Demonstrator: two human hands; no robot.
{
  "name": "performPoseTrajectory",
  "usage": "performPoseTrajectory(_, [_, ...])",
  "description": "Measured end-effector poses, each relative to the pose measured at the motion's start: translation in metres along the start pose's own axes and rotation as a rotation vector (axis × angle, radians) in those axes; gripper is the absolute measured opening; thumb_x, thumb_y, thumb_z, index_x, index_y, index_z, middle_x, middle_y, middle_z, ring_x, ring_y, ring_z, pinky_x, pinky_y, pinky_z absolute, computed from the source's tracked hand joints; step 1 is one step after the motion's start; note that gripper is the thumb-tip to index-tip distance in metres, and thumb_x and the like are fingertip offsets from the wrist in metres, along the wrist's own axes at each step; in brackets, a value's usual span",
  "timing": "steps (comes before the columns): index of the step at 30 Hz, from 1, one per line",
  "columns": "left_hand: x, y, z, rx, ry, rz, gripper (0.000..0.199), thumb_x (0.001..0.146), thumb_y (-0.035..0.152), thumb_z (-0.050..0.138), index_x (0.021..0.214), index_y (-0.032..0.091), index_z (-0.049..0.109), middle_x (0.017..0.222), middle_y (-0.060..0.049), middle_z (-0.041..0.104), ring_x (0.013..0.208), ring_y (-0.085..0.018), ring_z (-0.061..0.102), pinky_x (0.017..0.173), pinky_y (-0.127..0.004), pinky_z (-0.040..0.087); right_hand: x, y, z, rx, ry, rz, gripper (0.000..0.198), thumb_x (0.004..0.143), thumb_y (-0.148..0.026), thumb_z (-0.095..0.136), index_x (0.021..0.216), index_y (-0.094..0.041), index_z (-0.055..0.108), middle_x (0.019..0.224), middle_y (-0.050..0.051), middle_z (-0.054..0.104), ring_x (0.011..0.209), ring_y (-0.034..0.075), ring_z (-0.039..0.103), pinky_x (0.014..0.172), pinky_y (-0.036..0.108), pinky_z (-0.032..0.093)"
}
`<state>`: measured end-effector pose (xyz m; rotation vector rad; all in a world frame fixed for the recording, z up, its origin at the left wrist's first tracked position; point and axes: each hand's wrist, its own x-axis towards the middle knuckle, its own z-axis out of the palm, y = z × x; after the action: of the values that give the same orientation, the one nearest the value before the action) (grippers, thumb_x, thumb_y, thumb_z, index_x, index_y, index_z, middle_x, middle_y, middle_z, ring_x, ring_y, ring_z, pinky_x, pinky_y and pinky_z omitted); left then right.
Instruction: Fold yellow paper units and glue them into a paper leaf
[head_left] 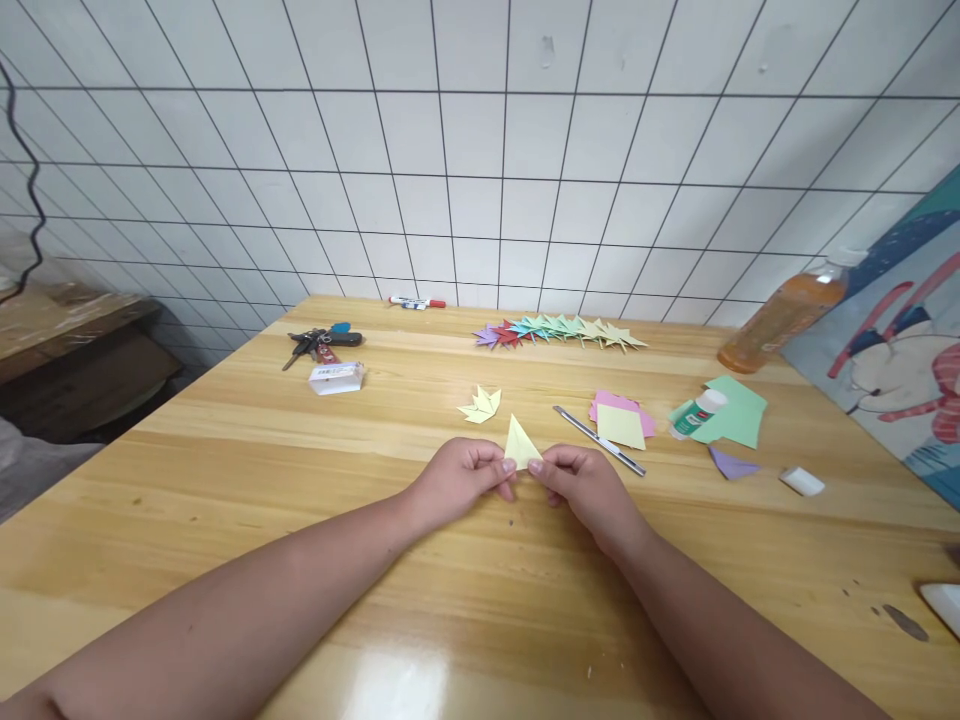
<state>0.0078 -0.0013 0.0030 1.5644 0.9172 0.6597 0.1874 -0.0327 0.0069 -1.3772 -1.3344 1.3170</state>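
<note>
A pale yellow folded paper triangle [519, 446] is held up between my two hands, its point facing away from me. My left hand [466, 478] pinches its lower left corner between thumb and fingers. On the lower right corner, my right hand [583, 486] does the same. Just beyond the triangle lies a yellow folded paper piece [481, 405] with several points. A slim craft knife [600, 440] rests slantwise past my right hand, beside a stack of yellow and pink paper squares [621, 425].
At the back runs a row of colourful folded paper pieces [559, 330]. Keys [322, 342], a small white box [337, 378] and a marker [417, 302] lie left. Rightward are a glue stick [697, 413], green paper [739, 412], purple paper [731, 463], an eraser [802, 481] and a bottle [787, 315].
</note>
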Motion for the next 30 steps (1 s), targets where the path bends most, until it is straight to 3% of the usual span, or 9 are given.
performPoseTrajectory(6, [-0.0018,-0.0058,-0.002,0.248,-0.018,0.073,0.03,0.082,0.035,0.05,0.065,0.014,0.063,0.063,-0.003,0.065,0.057,-0.012,0.056,0.056,-0.02,0.039,0.0,0.0005,0.0022,-0.023,-0.086,-0.071,0.022,0.069,-0.036,0.066,0.079,-0.017,0.064,0.064,-0.002,0.056,0.057,0.01,0.047,0.053,0.021,0.039])
performPoseTrajectory(10, [-0.0053,-0.0067,-0.0019,0.393,-0.039,0.099,0.028,0.082,0.033,0.05,0.065,0.015,0.061,0.059,0.0,0.061,0.052,-0.01,0.051,0.05,-0.018,0.035,0.0,0.0002,0.0018,-0.02,-0.065,-0.079,0.023,0.071,-0.038,0.064,0.065,-0.017,0.059,0.06,-0.003,0.052,0.055,0.01,0.045,0.052,0.021,0.036])
performPoseTrajectory(17, [-0.0063,-0.0029,0.0003,0.402,-0.031,0.144,0.025,0.08,0.036,0.052,0.067,0.015,0.059,0.055,0.004,0.049,0.049,-0.008,0.041,0.046,-0.018,0.029,-0.0009,0.0002,0.0012,-0.082,-0.042,-0.082,0.024,0.072,-0.035,0.062,0.058,-0.017,0.053,0.052,-0.005,0.045,0.05,0.008,0.039,0.049,0.021,0.031])
performPoseTrajectory(24, [-0.0055,-0.0044,-0.0004,0.399,-0.023,0.113,0.025,0.081,0.032,0.05,0.064,0.014,0.057,0.056,0.003,0.05,0.051,-0.008,0.041,0.048,-0.018,0.03,-0.0029,-0.0035,0.003,-0.051,-0.089,-0.126,0.02,0.077,-0.035,0.057,0.069,-0.017,0.058,0.062,-0.002,0.052,0.057,0.01,0.045,0.054,0.021,0.037])
performPoseTrajectory(30, [-0.0071,-0.0029,-0.0005,0.418,-0.064,0.118,0.021,0.08,0.03,0.05,0.066,0.015,0.057,0.055,0.004,0.048,0.051,-0.008,0.04,0.047,-0.018,0.03,-0.0004,0.0001,-0.001,-0.073,0.025,-0.147,0.019,0.074,-0.031,0.059,0.062,-0.017,0.054,0.057,-0.004,0.048,0.053,0.009,0.041,0.051,0.02,0.034])
